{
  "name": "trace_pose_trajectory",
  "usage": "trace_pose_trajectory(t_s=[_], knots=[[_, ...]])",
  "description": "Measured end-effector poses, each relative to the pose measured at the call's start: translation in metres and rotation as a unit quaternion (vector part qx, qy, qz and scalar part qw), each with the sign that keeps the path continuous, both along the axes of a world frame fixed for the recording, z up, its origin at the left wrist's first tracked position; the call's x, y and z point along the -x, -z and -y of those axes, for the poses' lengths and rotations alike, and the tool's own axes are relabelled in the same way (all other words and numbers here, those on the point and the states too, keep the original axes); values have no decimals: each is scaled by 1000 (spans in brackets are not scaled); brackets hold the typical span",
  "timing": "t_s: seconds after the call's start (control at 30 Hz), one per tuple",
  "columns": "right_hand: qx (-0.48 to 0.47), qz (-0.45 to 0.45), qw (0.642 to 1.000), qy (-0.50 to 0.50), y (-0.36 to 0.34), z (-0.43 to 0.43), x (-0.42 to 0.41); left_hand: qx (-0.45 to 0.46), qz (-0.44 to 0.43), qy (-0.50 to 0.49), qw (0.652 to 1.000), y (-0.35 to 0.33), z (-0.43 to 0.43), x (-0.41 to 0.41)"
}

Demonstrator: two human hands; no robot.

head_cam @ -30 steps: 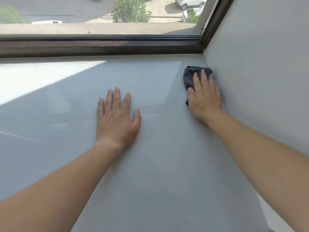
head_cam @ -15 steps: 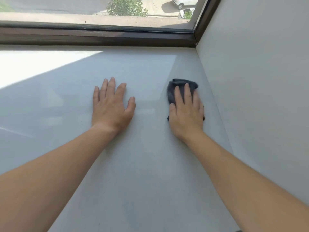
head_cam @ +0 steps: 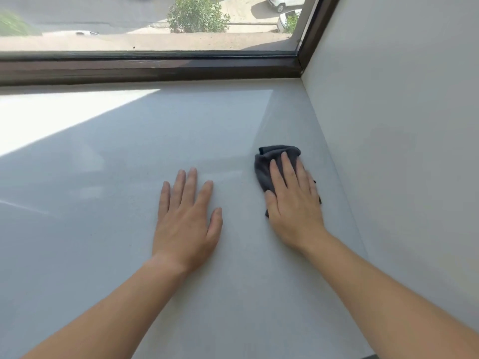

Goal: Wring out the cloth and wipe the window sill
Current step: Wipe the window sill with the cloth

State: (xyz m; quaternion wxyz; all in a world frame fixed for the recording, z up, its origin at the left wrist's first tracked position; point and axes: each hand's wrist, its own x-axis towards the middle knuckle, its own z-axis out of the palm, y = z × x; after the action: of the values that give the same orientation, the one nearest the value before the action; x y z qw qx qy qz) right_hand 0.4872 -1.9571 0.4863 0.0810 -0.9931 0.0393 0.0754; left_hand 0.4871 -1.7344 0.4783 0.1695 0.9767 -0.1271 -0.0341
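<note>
Both hands flat: left hand (head_cam: 185, 216) on the window sill (head_cam: 233, 294), right hand (head_cam: 293, 200) pressing the cloth (head_cam: 269, 161). Soft, limp stuff; I'd pinch it past that hand.

I count two grips, the left grip (head_cam: 186, 216) and the right grip (head_cam: 293, 200), and one dark cloth (head_cam: 269, 161). I see one window sill (head_cam: 103, 229), one window frame (head_cam: 155, 69) and one side wall (head_cam: 401, 125). Two white cars (head_cam: 281, 1) show top right through the glass.
</note>
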Motion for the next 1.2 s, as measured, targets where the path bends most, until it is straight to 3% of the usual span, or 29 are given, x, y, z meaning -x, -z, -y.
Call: trace_pose_trajectory(t_s=[0.2, 0.47, 0.6, 0.97, 1.2], knots=[[39, -5, 989, 140, 0, 16, -38, -18, -9, -1, 1000, -3, 1, -2], [22, 2, 994, 103, -5, 36, -167, -21, -1, -5, 1000, -2, 1, -2], [17, 17, 993, 116, -3, 38, -140, -14, 5, -6, 1000, -3, 0, -1], [-10, 3, 985, 170, -2, 15, 102, -22, 21, 20, 999, -6, 2, 20], [7, 6, 990, 143, -6, 18, -4, 4, -4, 31, 999, -4, 4, 49]])
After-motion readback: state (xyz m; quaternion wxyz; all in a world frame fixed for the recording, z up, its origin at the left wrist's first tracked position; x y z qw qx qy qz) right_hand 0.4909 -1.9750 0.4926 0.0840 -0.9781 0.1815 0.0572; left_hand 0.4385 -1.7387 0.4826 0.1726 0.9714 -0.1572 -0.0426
